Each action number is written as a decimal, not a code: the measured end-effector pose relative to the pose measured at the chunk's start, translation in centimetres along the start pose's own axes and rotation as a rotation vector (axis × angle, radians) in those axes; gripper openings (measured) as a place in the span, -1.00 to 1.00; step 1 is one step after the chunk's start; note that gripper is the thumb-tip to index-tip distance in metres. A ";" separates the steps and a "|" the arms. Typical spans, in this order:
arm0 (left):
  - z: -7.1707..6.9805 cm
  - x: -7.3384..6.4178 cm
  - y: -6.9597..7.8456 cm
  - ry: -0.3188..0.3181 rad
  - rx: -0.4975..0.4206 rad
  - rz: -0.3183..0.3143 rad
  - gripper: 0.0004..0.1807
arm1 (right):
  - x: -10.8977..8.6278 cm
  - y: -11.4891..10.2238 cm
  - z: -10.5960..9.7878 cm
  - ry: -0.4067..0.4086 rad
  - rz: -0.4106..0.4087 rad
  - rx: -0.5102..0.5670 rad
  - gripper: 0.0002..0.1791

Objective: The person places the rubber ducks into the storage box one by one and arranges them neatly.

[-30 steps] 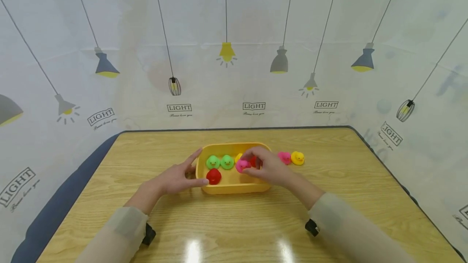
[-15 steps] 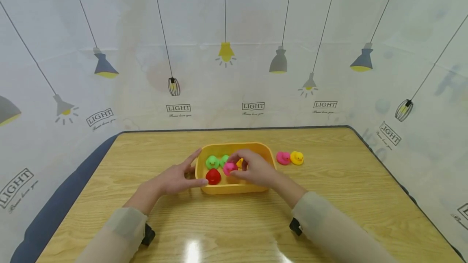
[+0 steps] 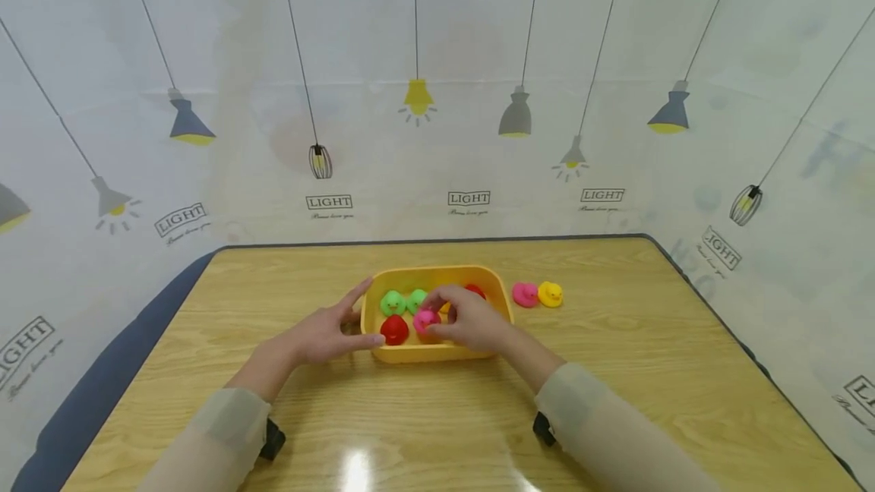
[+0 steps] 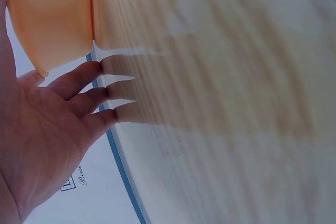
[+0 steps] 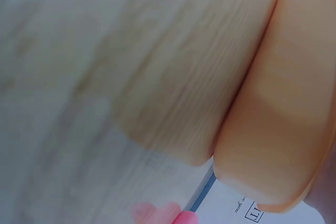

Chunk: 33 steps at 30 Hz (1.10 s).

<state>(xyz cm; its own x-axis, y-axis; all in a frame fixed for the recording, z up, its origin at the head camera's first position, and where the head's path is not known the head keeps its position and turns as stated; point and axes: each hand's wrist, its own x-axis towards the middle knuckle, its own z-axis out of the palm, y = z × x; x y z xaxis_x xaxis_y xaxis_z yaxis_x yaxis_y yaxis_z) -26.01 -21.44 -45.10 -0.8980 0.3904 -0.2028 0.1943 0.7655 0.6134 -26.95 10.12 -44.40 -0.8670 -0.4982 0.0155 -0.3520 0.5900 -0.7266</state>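
Note:
In the head view, a yellow tray holds several small rubber ducks. My right hand reaches over its near side and pinches a pink rubber duck low inside, beside a red duck. Behind these are two green ducks. A yellow duck and another red one are partly hidden by the right hand. My left hand is spread at the tray's left end, thumb by the near rim and index at the far corner. Its other fingers are extended against the table in the left wrist view.
On the wooden table, right of the tray, a pink duck and a yellow duck sit side by side. A white curtain printed with lamps hangs behind and around the table.
My right hand has moved left within the tray with the pink duck, bringing it next to the near red duck. The left hand has stayed at the tray's left end.

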 end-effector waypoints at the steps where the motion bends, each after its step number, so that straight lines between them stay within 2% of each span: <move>1: 0.0 0.0 0.0 0.000 0.000 -0.003 0.24 | 0.0 0.0 0.1 -0.005 0.009 -0.003 -0.69; 9: 0.0 -0.1 -0.1 -0.007 -0.008 -0.027 0.25 | 0.2 0.0 0.2 -0.048 0.046 -0.012 -0.74; 20: 0.0 0.1 -0.1 -0.004 -0.003 -0.030 0.25 | 0.6 0.0 0.3 -0.066 0.111 0.005 -0.75; 33: 0.0 0.0 -0.1 -0.009 -0.007 -0.037 0.24 | 0.4 -0.1 0.2 -0.067 0.080 -0.016 -0.78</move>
<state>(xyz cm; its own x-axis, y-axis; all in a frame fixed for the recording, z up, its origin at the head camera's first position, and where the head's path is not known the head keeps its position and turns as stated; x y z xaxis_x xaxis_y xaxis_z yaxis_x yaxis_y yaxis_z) -26.04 -21.47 -45.14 -0.9009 0.3668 -0.2321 0.1587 0.7760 0.6104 -27.14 9.73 -44.45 -0.8675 -0.4896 -0.0885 -0.2883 0.6397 -0.7125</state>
